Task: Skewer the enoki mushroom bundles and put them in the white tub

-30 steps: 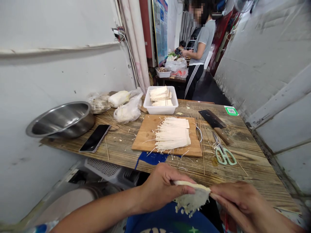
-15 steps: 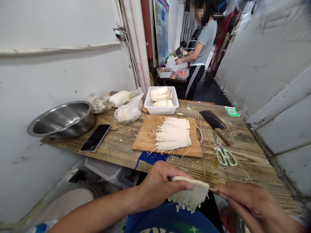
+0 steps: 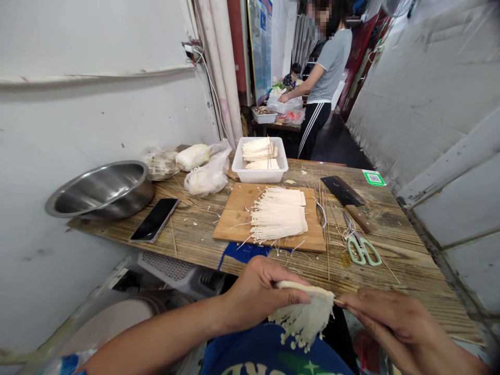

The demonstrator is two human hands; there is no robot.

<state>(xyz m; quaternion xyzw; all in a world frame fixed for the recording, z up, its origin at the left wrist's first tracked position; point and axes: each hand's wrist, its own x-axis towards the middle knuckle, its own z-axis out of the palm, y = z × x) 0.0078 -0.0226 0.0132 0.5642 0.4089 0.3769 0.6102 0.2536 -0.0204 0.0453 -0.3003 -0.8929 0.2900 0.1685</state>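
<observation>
My left hand (image 3: 269, 289) is closed on a flat bunch of enoki mushrooms (image 3: 304, 315), thumb on the near side, with the caps hanging down over my lap. At the bunch's right edge, my right hand (image 3: 394, 315) pinches a thin wooden skewer (image 3: 339, 302) whose tip meets the mushrooms; how deep it goes in is hidden. Beyond my hands, more enoki bunches (image 3: 279, 216) lie side by side on a wooden cutting board (image 3: 232, 213). Behind the board, a white plastic tub (image 3: 259, 176) holds skewered enoki (image 3: 258, 150).
Right of the board lie loose skewers (image 3: 327, 245), a cleaver (image 3: 341, 190) and green-handled scissors (image 3: 363, 247). On the left are a steel bowl (image 3: 101, 192), a phone (image 3: 154, 221) and bagged vegetables (image 3: 207, 179). A person (image 3: 328, 67) works at a farther table.
The enoki bunch in my left hand has tilted slightly, its caps hanging lower. My right hand has shifted a little left, closer to the bunch.
</observation>
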